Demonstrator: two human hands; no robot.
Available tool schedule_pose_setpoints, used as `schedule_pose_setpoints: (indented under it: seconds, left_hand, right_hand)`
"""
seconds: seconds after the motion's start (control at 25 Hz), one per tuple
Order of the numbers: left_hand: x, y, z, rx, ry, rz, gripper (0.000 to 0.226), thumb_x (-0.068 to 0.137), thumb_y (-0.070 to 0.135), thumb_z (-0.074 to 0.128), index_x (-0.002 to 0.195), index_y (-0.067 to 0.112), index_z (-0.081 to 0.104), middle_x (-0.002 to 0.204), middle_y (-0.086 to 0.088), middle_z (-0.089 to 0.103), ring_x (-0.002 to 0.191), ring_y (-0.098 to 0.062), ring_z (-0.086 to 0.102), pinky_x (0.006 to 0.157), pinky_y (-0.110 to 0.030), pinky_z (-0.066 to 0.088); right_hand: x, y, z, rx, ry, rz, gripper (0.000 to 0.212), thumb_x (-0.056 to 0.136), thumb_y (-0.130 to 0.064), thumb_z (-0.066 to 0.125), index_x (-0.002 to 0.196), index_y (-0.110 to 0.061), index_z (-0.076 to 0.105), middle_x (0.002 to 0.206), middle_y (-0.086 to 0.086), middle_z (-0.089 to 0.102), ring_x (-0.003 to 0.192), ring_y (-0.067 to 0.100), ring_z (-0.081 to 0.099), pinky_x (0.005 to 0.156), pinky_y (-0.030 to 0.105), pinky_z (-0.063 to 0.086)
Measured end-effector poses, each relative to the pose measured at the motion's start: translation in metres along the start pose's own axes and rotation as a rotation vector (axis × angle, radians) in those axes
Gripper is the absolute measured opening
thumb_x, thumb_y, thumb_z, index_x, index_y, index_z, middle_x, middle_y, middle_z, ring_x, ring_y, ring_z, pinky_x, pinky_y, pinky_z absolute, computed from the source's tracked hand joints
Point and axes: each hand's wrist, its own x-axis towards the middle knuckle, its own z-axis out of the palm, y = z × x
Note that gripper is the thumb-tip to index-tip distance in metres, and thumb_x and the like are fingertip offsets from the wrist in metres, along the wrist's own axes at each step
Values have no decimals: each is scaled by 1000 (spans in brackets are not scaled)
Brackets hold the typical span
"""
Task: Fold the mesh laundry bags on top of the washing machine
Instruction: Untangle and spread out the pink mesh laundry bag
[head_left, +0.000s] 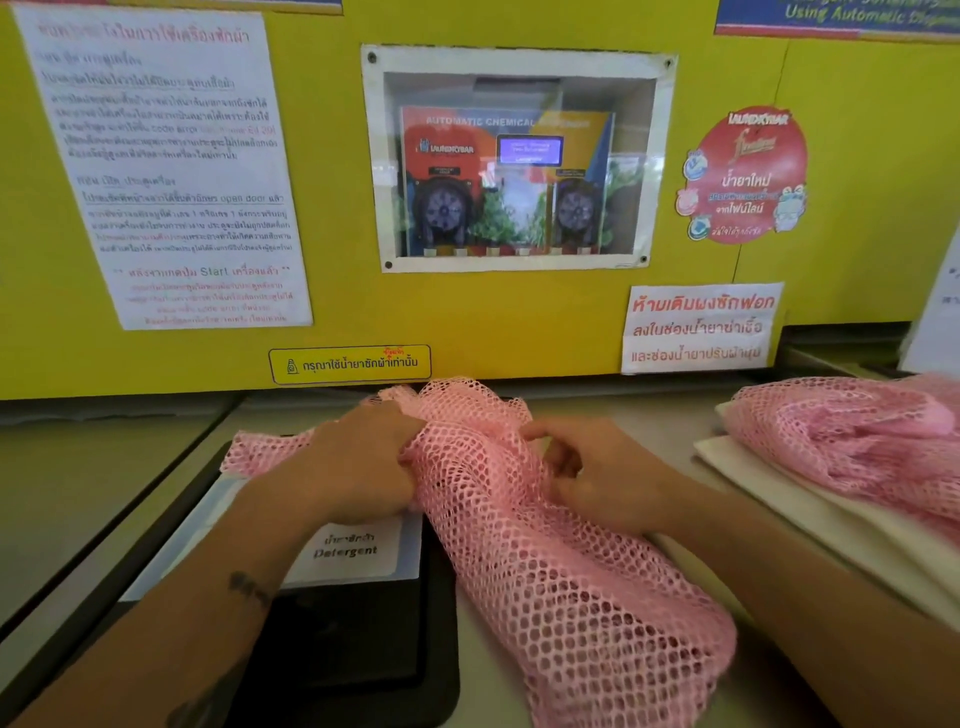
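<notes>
A pink mesh laundry bag (561, 587) lies bunched on top of the washing machine (93, 499), running from the back wall toward the front edge. My left hand (358, 462) grips a gathered fold of it near its upper end. My right hand (602, 473) pinches the mesh just to the right, its fingers curled into the netting. One end of the bag spreads out left of my left hand. A second pink mesh bag (852, 441) sits crumpled at the right.
A black detergent lid (353, 644) with a white "Detergent" label (353, 551) lies under my left wrist. White folded cloth (810, 519) lies beneath the second bag. A yellow panel (332, 208) with notices and a dispenser window rises right behind.
</notes>
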Motion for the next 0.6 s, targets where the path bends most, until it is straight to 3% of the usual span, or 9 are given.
schedule_pose_setpoints:
  seconds: [0.04,0.16,0.2,0.32,0.4,0.48,0.52,0.6]
  left_hand:
    - [0,2,-4,16,37,-26,9,69,39,54,70,30,51,94,6,54,95,-20,54,92,-45,46]
    - [-11,-1,-29,84,80,-77,19,85,23,57,69,33,56,90,10,54,96,-17,53,95,-42,44]
    - [-17,-4,-39,19,29,-65,18,88,22,57,78,36,62,98,12,58,101,-16,54,95,-38,44]
    - [-32,-8,-58,-423,-101,1,38,76,33,59,111,44,68,123,21,60,118,-6,51,107,-37,34]
    - [-31,-7,-61,-657,-133,95,49,62,46,60,111,47,69,119,19,67,118,-8,55,111,-46,30]
    - [-24,-3,-59,-779,-223,174,51,67,50,61,116,37,69,112,9,73,107,-13,64,106,-45,34]
    - [-19,0,-53,-780,-181,164,42,77,46,61,116,34,68,107,7,75,96,-15,68,99,-42,38]
    - [0,1,-33,-583,77,89,25,91,26,57,110,38,67,96,12,75,82,-12,68,86,-37,47]
  right_hand:
    - [1,-2,-2,-36,92,-27,43,84,-7,64,121,-29,61,88,-4,65,77,10,57,71,30,49]
    - [7,-6,-27,-198,603,-47,31,84,-3,53,100,-26,66,92,-3,62,78,12,54,72,32,45]
    - [7,-8,-40,-165,638,-34,28,85,-3,53,97,-24,66,88,-2,61,75,12,53,69,32,43]
    - [15,-11,-75,28,337,12,25,85,-7,61,101,-25,69,85,0,65,73,15,61,66,33,48]
    - [21,-12,-81,-62,361,52,24,84,-12,62,100,-27,69,87,-2,67,78,14,62,67,31,46]
    - [22,-20,-72,-61,432,5,12,87,-16,61,89,-25,69,77,-5,66,70,8,60,62,28,42]
    - [18,-25,-62,-62,386,-40,10,89,-21,62,81,-24,68,71,-7,64,65,5,57,60,27,42]
    - [7,-35,-36,-67,241,-126,24,91,-34,61,72,-20,65,64,-6,61,57,4,50,57,27,42]
